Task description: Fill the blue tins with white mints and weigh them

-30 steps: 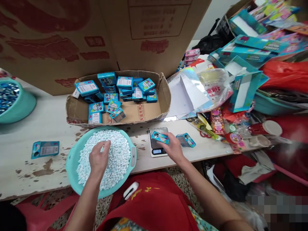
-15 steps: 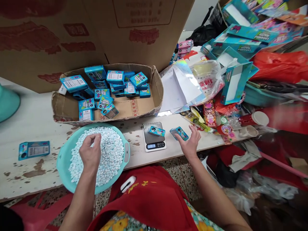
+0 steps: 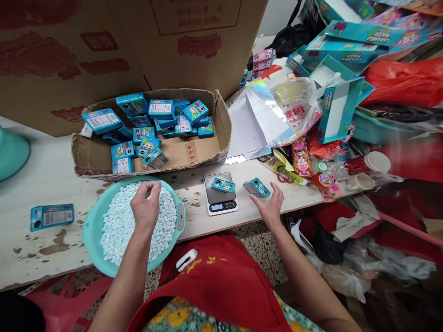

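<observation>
Left of the flat grey-topped digital scale [image 3: 221,198], the left hand's grip [image 3: 146,207] pinches closed above small pale pellets [image 3: 116,221], contents hidden, while rightward the right hand's grip [image 3: 272,208] spreads open beside 1 blue rectangular box [image 3: 256,187], another box [image 3: 223,185] lying atop the scale, presumably so its weight registers.

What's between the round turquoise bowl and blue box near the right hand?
Head view: a rectangular grey-and-white digital scale bearing another small blue box.

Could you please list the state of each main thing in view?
Scale: on, display lit
Box atop scale: resting, not held
Box right of scale: on bench
Right hand: open by that box, contact unclear
Basin: filled with pale pieces
Left hand: curled over basin, contents unclear
Cardboard tray: open, partly filled
Leftmost box: lying on bench
</observation>
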A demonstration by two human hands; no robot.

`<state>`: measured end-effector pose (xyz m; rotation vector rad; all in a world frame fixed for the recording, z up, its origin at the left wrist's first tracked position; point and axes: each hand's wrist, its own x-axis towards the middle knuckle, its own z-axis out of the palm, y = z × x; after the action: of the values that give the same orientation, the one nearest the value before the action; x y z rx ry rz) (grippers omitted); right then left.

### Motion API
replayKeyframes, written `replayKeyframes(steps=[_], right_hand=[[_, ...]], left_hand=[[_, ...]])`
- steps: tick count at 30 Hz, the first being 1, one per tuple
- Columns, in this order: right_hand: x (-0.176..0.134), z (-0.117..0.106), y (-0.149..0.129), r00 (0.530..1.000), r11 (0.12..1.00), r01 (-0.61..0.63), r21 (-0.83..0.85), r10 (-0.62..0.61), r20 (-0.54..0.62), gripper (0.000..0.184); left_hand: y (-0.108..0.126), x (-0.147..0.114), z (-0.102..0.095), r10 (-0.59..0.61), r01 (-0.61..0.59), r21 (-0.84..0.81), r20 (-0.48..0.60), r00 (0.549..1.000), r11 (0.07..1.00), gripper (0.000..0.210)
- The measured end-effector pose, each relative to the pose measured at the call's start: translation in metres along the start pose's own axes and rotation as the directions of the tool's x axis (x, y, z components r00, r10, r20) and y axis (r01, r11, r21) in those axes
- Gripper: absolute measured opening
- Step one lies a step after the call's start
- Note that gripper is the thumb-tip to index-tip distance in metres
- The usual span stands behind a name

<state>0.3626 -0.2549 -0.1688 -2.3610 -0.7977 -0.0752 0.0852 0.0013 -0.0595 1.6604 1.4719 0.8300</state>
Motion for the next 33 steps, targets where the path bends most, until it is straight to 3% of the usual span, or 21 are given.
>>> replayKeyframes(steps=[8,12,16,18,21,23,25,28,31,33], right_hand=[[-0.005,-0.004,0.006,1.000,1.000,-0.022,0.017,0.022,0.005,0.087],[-0.006,-0.003,0.009,0.999,0.999,-0.034,0.032,0.034,0.019,0.086],[-0.005,-0.004,0.009,1.000,0.999,-0.013,0.030,0.013,0.003,0.085],[-0.004,-0.009,0.004,0.999,0.999,0.034,0.026,-0.033,-0.034,0.081],[-0.004,-0.018,-0.014,0.984,0.986,0.163,0.031,-0.160,-0.073,0.069],[-0.004,-0.019,-0.032,0.969,0.966,0.247,0.080,-0.245,-0.041,0.060],[-0.004,-0.011,-0.051,0.957,0.945,0.281,0.168,-0.288,0.017,0.055],[0.000,0.015,-0.074,0.955,0.927,0.185,0.325,-0.248,0.162,0.056],[0.005,0.040,-0.087,0.928,0.907,0.033,0.421,-0.184,0.324,0.049],[0.008,0.047,-0.093,0.919,0.904,0.007,0.429,-0.175,0.353,0.047]], left_hand=[[0.007,-0.005,0.012,0.015,-0.016,0.005,0.076,0.997,1.000,0.020],[0.018,-0.009,0.029,0.072,-0.075,0.011,0.148,0.986,0.997,0.019],[0.036,-0.015,0.056,0.217,-0.234,0.012,0.332,0.918,0.972,0.018],[0.041,-0.015,0.060,0.272,-0.339,0.119,0.381,0.884,0.933,0.019],[0.029,-0.011,0.043,0.232,-0.398,0.478,0.370,0.900,0.783,0.024],[0.009,-0.007,0.018,0.127,-0.326,0.693,0.324,0.938,0.642,0.029],[-0.014,-0.004,-0.008,-0.011,-0.237,0.786,0.296,0.955,0.571,0.031],[-0.043,-0.001,-0.038,-0.165,-0.146,0.729,0.337,0.927,0.669,0.025],[-0.055,0.000,-0.052,-0.192,-0.098,0.619,0.385,0.903,0.780,0.017],[-0.058,-0.001,-0.057,-0.186,-0.083,0.566,0.401,0.897,0.820,0.017]])
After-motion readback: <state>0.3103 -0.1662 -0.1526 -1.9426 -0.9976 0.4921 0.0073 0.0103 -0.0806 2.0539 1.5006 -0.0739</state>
